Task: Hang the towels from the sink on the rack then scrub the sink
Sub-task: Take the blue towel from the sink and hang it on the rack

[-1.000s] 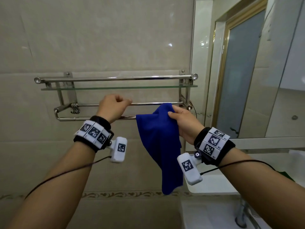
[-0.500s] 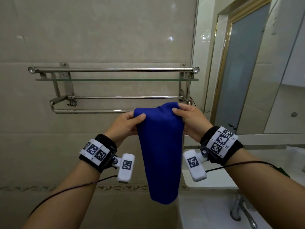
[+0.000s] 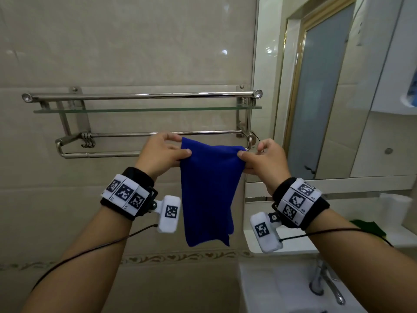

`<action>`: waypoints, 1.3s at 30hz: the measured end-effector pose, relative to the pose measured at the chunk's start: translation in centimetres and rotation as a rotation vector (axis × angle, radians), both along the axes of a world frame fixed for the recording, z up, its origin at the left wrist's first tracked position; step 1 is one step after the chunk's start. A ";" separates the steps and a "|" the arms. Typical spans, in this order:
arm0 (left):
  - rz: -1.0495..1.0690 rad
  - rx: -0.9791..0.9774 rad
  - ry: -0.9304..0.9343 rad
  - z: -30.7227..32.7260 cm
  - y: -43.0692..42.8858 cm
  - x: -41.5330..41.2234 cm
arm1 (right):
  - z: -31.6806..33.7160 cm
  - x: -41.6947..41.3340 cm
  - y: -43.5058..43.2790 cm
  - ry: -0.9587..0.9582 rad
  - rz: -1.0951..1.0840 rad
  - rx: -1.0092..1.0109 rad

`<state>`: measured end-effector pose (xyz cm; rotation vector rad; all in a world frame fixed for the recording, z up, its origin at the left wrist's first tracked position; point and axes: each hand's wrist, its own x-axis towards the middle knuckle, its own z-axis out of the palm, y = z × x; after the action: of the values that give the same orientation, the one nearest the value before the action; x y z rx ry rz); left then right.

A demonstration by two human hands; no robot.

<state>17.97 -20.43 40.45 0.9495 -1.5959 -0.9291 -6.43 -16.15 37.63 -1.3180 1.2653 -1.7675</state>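
Observation:
A blue towel (image 3: 208, 190) hangs folded over the front lower bar of the steel wall rack (image 3: 101, 154), near the rack's right end. My left hand (image 3: 161, 155) pinches the towel's upper left corner. My right hand (image 3: 265, 162) pinches its upper right corner. The cloth is stretched flat between both hands and its lower end dangles free. The white sink (image 3: 277, 288) shows at the bottom right, mostly cut off. A green cloth (image 3: 366, 227) lies on the ledge behind my right forearm.
The rack has a top rail, a glass shelf (image 3: 144, 110) and small hooks (image 3: 88, 141) at the left of the rear bar. A chrome tap (image 3: 327, 283) stands over the sink. A mirror (image 3: 338, 86) fills the right wall above a white ledge.
My left hand came off the rack bar and took the towel's left corner. Both hands then lifted the towel and spread it wider over the front bar.

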 end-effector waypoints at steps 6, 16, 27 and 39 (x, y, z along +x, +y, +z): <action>0.125 -0.046 -0.014 0.2 -0.7 -1.1 | 0.2 -0.5 -0.5 -0.008 -0.109 -0.054; 0.166 -0.088 -0.042 -4.3 -0.7 -0.7 | -2.8 -2.3 -0.9 0.052 0.053 0.029; -0.050 0.340 0.338 -9.8 1.6 -3.2 | -8.1 -6.6 1.9 -0.346 0.335 0.379; -0.124 0.738 0.314 -20.9 6.6 -7.8 | -16.7 -12.7 7.5 -0.402 0.343 0.663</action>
<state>10.16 -13.79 19.52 1.1254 -1.0513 -1.7244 -19.18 -8.69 20.93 -0.7004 1.1611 -1.1442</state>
